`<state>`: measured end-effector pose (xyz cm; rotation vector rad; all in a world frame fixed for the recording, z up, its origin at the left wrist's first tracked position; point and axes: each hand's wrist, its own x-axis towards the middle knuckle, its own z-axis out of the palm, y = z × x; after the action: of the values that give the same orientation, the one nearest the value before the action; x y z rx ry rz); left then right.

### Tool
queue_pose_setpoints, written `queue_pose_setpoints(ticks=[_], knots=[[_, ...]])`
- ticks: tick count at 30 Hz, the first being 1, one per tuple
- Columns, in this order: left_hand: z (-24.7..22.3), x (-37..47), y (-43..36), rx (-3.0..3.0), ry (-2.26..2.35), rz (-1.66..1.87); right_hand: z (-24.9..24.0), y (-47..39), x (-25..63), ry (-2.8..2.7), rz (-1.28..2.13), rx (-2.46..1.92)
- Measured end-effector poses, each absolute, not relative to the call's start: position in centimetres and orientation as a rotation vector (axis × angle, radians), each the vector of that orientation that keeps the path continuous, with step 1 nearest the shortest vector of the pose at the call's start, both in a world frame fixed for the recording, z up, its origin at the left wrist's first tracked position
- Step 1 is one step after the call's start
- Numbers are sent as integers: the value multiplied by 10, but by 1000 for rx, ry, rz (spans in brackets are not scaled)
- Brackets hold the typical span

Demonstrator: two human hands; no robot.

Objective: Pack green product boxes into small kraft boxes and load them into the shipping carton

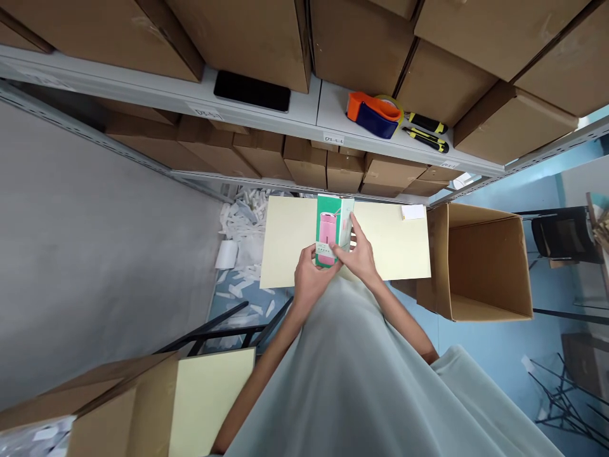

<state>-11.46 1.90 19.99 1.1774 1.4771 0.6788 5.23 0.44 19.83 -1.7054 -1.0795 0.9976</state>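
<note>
A green and white product box (328,219) with a picture of a pink device on its front is held upright above the pale yellow tabletop (290,241). My left hand (311,276) cups its lower left corner from below, thumb at the side. My right hand (359,254) grips the lower right side, with its thumb across the front face and its fingers along the white side panel. A small white slip or stack of labels (413,212) lies at the table's far right corner.
An open, tall cardboard carton (490,266) stands right of the table. Shelves of brown boxes (361,51) run ahead, holding a black phone (252,91), a tape dispenser (375,115) and cutter knives (427,139). Paper scraps (242,222) cover the floor left. Another carton (128,406) sits lower left.
</note>
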Motion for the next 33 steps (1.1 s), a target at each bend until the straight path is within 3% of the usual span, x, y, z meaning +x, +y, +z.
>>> queue_pose_setpoints(ticks=[9,16,24,33], knots=[[202,-147,39,688,921,450,188,0,73,-823,1272,-1380],[195,-138,34,668,999,509,183,1,76,-870,1343,-1385],[191,-112,15,975,1310,694,199,19,66,-913,1112,-1566],[199,-147,28,698,912,424,192,16,89,-900,1237,-1395]])
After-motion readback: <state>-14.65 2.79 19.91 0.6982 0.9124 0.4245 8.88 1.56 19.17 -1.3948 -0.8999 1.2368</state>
